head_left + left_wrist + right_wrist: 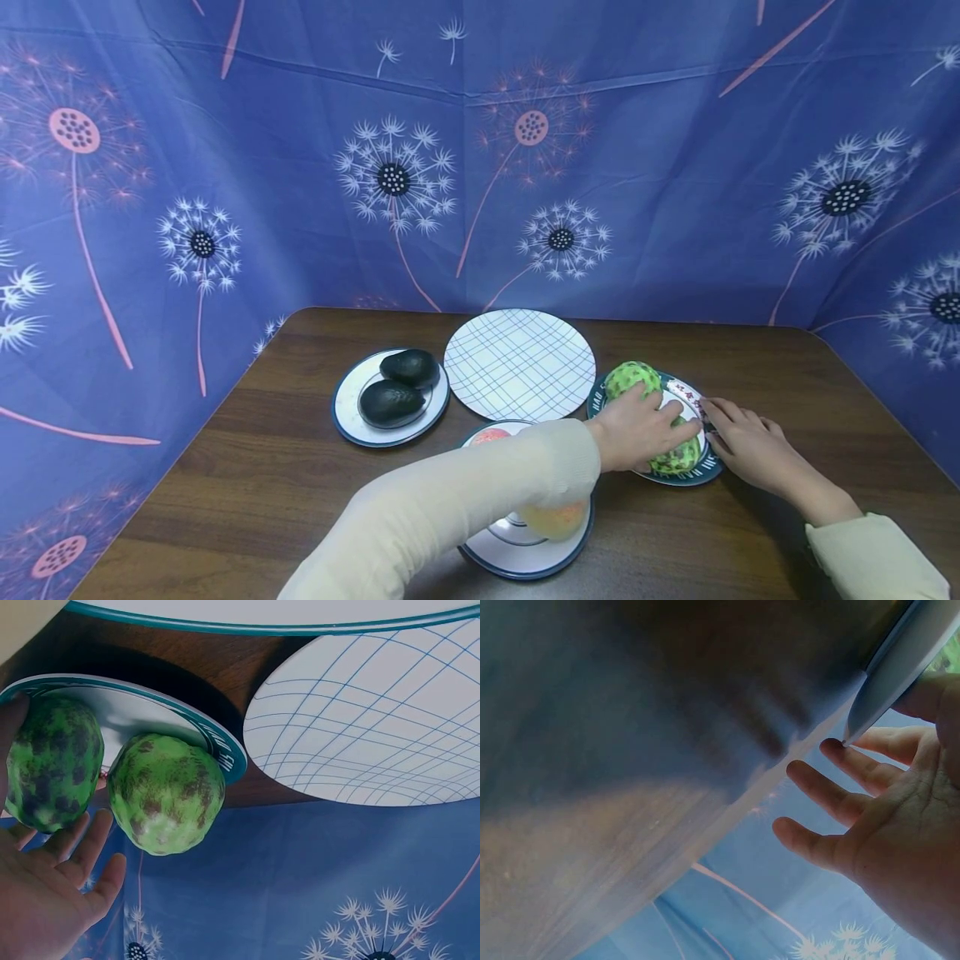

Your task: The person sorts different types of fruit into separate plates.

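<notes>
A plate with a dark green lettered rim [693, 477] sits at the right of the table. It bears two bumpy green custard apples, blotched with brown: a far one [632, 379] and a near one [677, 458]. My left hand [637, 427] reaches across to the near custard apple [54, 761]; thumb and fingers lie around it, partly hiding it in the head view. The far custard apple [166, 793] is free of the hand. At the plate's right edge, my right hand [757, 450] pinches the rim [889, 682], its other fingers spread below.
Left of centre, a blue-rimmed plate [347, 421] holds two dark avocados [392, 403]. A round white plate with blue grid lines [520, 367] lies at the back. Under my left forearm, a front plate [525, 562] carries a yellow-orange fruit [557, 521] and a reddish one [491, 435].
</notes>
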Motion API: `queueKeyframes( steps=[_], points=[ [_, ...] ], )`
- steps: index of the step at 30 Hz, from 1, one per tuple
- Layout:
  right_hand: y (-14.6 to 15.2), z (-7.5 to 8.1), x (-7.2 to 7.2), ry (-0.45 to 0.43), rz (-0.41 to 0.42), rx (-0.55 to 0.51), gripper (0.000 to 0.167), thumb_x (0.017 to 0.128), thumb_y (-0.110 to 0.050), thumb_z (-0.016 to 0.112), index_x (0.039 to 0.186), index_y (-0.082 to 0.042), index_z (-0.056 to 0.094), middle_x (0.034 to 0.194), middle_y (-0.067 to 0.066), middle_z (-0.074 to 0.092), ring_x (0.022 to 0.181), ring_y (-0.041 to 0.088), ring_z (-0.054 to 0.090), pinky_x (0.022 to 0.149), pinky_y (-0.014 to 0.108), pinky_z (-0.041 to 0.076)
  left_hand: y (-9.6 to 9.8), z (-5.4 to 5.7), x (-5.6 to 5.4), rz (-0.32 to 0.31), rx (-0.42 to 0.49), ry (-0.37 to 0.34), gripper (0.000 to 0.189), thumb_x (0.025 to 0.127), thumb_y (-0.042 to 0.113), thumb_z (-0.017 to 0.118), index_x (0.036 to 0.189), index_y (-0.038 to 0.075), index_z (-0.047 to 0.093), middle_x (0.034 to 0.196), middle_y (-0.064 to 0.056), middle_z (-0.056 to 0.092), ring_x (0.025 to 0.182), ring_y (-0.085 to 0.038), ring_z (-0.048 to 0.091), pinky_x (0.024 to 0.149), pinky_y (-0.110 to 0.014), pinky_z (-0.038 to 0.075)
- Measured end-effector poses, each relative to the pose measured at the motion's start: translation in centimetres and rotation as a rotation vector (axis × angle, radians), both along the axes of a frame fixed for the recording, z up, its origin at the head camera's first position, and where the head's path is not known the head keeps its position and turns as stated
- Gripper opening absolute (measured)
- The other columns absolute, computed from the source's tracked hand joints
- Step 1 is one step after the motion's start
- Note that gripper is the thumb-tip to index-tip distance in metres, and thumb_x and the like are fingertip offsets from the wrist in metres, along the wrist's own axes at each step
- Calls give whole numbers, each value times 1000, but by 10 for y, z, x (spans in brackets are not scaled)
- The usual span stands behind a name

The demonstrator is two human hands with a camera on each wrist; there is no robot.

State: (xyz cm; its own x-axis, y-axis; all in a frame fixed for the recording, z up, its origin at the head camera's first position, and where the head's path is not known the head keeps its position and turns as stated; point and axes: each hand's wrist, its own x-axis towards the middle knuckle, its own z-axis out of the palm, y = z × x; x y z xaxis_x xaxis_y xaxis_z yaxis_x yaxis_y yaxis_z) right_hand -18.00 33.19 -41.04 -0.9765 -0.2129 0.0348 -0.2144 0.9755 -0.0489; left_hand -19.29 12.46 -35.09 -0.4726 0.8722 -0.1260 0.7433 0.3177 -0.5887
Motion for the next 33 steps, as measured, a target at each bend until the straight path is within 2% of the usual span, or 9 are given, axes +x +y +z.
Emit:
queueKeyframes(
  steps=[6, 10, 16, 26, 33],
  points=[
    [0, 1, 0, 4, 6, -1, 53, 86, -17, 56, 131, 7, 39, 126, 32, 40, 110, 54, 41, 83, 73, 30, -2, 4, -4, 33, 11, -36, 80, 82, 59, 53, 144, 29, 12, 145, 4, 33, 129, -14, 38, 108, -33, 31],
    [0, 2, 0, 5, 13, -3, 53, 87, -17, 55, 131, 7, 38, 127, 32, 40, 110, 54, 40, 83, 73, 30, -8, 11, -6, 56, 14, -28, 82, 80, 59, 55, 144, 29, 12, 144, 4, 33, 128, -14, 39, 107, -32, 33],
    [1, 4, 0, 3, 19, -10, 53, 88, -19, 53, 132, 6, 38, 128, 32, 40, 111, 54, 39, 84, 73, 30, -22, 16, -11, 64, 66, -13, 65, 88, 46, 52, 141, 28, 20, 141, 3, 37, 124, -15, 42, 102, -31, 37],
    [8, 8, 3, 50, 18, -49, 51, 88, -18, 53, 132, 5, 39, 128, 31, 40, 112, 52, 38, 85, 72, 28, -55, 23, -21, 109, 165, 41, 52, 92, 47, 42, 137, 26, 28, 130, 4, 44, 113, -15, 47, 96, -33, 41],
    [12, 12, 8, 178, 33, -83, 48, 86, -15, 58, 128, 5, 44, 126, 29, 43, 109, 51, 40, 83, 72, 28, -92, 29, -35, 173, 302, 49, 44, 93, 42, 41, 133, 23, 37, 124, 2, 51, 110, -18, 51, 95, -36, 43]
  ],
)
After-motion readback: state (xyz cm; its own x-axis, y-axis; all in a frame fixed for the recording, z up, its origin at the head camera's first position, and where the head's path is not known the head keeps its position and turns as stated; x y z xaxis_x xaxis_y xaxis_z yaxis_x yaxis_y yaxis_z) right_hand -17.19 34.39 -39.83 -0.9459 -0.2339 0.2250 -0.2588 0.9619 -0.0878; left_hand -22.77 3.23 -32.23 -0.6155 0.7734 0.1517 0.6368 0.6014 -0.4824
